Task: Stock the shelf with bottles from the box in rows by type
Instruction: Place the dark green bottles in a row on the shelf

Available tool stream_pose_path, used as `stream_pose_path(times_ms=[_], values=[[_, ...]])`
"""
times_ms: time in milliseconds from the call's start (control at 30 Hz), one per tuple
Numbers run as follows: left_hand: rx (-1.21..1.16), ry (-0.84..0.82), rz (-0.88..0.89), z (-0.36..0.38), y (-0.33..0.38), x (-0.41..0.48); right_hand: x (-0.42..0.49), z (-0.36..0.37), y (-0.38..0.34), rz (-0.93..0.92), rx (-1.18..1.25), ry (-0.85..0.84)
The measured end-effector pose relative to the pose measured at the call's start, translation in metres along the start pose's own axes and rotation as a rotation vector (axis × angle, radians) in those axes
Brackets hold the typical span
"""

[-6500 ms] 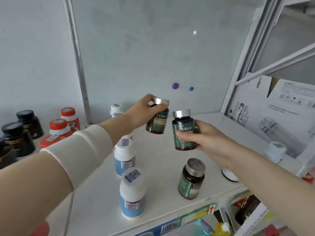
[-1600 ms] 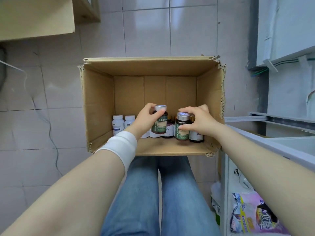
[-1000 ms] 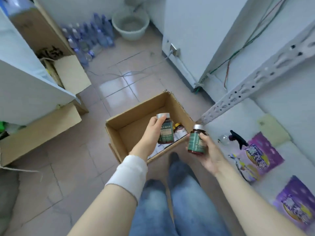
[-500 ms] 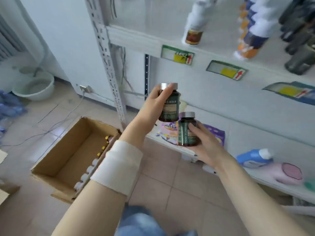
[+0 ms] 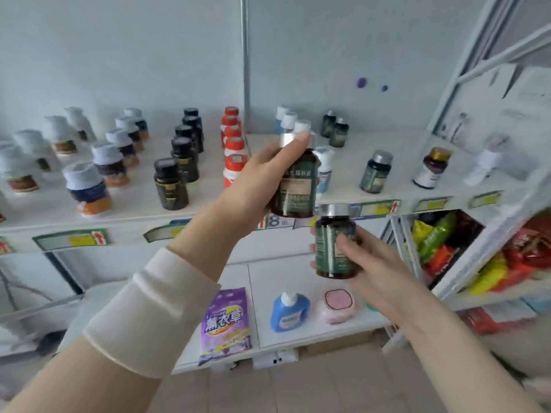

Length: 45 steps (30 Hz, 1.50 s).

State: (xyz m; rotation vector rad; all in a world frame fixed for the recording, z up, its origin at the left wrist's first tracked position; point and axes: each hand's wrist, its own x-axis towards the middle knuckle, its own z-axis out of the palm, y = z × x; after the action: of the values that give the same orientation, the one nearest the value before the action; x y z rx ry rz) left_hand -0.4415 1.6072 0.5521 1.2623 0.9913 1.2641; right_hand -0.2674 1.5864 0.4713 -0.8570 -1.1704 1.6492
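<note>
My left hand (image 5: 256, 180) grips a dark green-labelled bottle with a silver cap (image 5: 296, 186), held up in front of the white shelf (image 5: 343, 162). My right hand (image 5: 366, 263) grips a second bottle of the same kind (image 5: 332, 242), lower and just below the shelf's front edge. On the shelf, three matching green bottles stand in a line: two at the back (image 5: 335, 129) and one near the front (image 5: 374, 171). A row of white-capped blue bottles (image 5: 289, 120) stands to their left. The box is out of view.
Rows of red-capped bottles (image 5: 234, 144), black bottles (image 5: 179, 162) and white-capped jars (image 5: 89, 180) fill the shelf's left part. A gold-capped bottle (image 5: 430, 168) stands to the right. The lower shelf holds a purple bag (image 5: 225, 320), a blue bottle (image 5: 287, 311) and a pink tub (image 5: 338, 305). Snack packets (image 5: 447, 242) lie at the right.
I took two green bottles out of the cardboard box and turned with them to the shelf. Both hands have risen, and the left bottle is now level with the shelf.
</note>
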Motion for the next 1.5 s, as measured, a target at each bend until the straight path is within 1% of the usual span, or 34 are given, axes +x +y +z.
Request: stream_pose_path(times_ms=[167, 233, 333, 433, 533, 633, 800, 867, 967, 1067, 1200, 1300, 1400, 1500], values=[[0.037, -0.107, -0.001, 0.059, 0.003, 0.069, 0.020, -0.067, -0.061, -0.115, 0.037, 0.090], [0.070, -0.110, -0.001, 0.074, 0.003, 0.102, 0.034, -0.090, -0.089, -0.143, -0.048, 0.130], [0.192, -0.082, 0.035, 0.089, 0.000, 0.161, 0.067, -0.125, -0.130, -0.161, -0.172, 0.188], [0.325, -0.048, 0.077, 0.096, -0.002, 0.221, 0.114, -0.151, -0.161, -0.145, -0.302, 0.211], [0.423, -0.031, 0.054, 0.098, -0.008, 0.280, 0.168, -0.173, -0.177, -0.093, -0.456, 0.206], [0.575, -0.014, 0.011, 0.096, -0.019, 0.331, 0.217, -0.193, -0.177, -0.044, -0.477, 0.187], [0.809, -0.021, -0.059, 0.096, -0.043, 0.388, 0.276, -0.218, -0.167, 0.040, -0.633, 0.083], [0.908, -0.049, -0.096, 0.095, -0.055, 0.399, 0.289, -0.224, -0.161, 0.062, -0.723, 0.021], [1.077, -0.090, -0.160, 0.094, -0.065, 0.404, 0.303, -0.229, -0.152, 0.100, -0.798, -0.090], [1.093, -0.092, -0.234, 0.096, -0.066, 0.400, 0.309, -0.231, -0.147, 0.099, -0.868, -0.195], [1.155, -0.082, -0.278, 0.100, -0.065, 0.394, 0.311, -0.229, -0.143, 0.087, -0.927, -0.341], [1.152, -0.053, -0.283, 0.101, -0.065, 0.392, 0.315, -0.226, -0.138, 0.056, -1.001, -0.364], [1.173, -0.059, -0.302, 0.103, -0.065, 0.392, 0.318, -0.223, -0.134, 0.087, -1.017, -0.351], [1.173, -0.073, -0.294, 0.104, -0.067, 0.394, 0.317, -0.221, -0.131, 0.079, -1.073, -0.365]])
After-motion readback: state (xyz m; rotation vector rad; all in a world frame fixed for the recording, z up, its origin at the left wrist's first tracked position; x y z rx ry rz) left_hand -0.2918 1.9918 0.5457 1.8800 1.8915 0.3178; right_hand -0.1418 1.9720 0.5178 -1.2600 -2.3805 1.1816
